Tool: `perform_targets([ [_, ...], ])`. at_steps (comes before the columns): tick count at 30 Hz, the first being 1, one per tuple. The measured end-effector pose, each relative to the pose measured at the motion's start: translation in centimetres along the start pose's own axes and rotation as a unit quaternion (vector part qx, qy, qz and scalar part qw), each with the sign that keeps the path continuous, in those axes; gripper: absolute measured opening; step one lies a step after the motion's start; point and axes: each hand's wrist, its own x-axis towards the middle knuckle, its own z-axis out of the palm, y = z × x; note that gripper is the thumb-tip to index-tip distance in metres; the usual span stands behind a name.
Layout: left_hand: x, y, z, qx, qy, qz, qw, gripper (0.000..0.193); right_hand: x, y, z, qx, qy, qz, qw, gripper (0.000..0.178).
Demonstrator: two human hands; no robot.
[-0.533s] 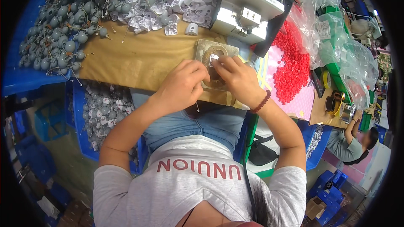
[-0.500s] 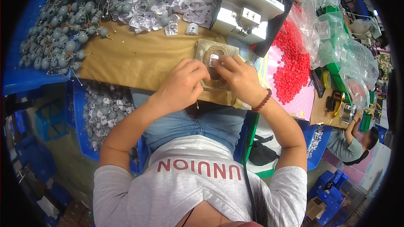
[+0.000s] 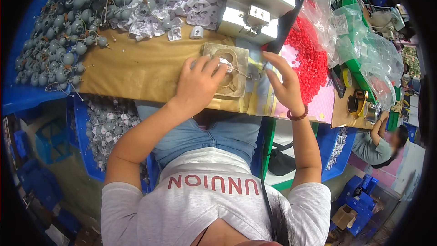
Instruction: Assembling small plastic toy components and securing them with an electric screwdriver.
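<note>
A square tan fixture block (image 3: pixel 239 89) with rounded hollows lies on the bench in front of me. In its hollow sits a small white plastic piece (image 3: pixel 226 65), from which a thin wire runs right toward a grey ball-shaped part (image 3: pixel 253 77). My left hand (image 3: pixel 200 79) is bent over the block's left side, its fingertips closed against the white piece and partly covering it. To the right of the block, my right hand (image 3: pixel 284 82) is raised with thumb and forefinger apart. Nothing can be made out between those fingers.
Grey wired balls (image 3: pixel 59 41) and white plastic shells (image 3: pixel 157 4) are heaped at the far left. A white machine (image 3: pixel 255 13) stands behind the block. Red small parts (image 3: pixel 305 59) and clear plastic bags (image 3: pixel 378 59) lie right. Another person (image 3: pixel 378 148) sits at far right.
My right hand has left the block and moved right, its fingers spreading. My left hand has come onto the white piece. The view has shifted slightly.
</note>
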Motion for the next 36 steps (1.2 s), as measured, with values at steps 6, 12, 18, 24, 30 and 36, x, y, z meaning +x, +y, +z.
perform_targets([
  [6, 0.1, -0.3, 0.1, -0.015, 0.034, 0.031, 0.999, 0.037, -1.8, 2.3, 3.4, -0.069, -0.049, -0.037, 0.996, 0.037],
  [12, -0.1, -0.6, 0.1, -0.032, 0.026, 0.018, 0.999, 0.044, 0.0, 1.8, 5.0, 0.228, 0.105, 0.121, 0.96, 0.029],
  [18, 0.0, -0.9, 0.0, -0.039, 0.025, 0.027, 0.999, 0.044, 2.6, -0.3, 4.3, 0.623, 0.029, 0.249, 0.741, 0.036],
  [24, 0.1, -1.8, 0.0, -0.067, 0.023, 0.045, 0.996, 0.04, 3.5, -0.9, 4.2, 0.357, -0.084, 0.246, 0.897, 0.021],
  [30, 0.3, -1.9, -0.4, -0.094, 0.023, 0.049, 0.994, 0.033, 3.1, -0.3, 7.1, 0.05, 0.022, 0.053, 0.997, 0.026],
  [36, 1.0, -1.5, -0.5, -0.132, 0.014, -0.021, 0.991, 0.038, 2.4, -0.7, 8.3, -0.059, 0.075, 0.014, 0.995, 0.04],
])
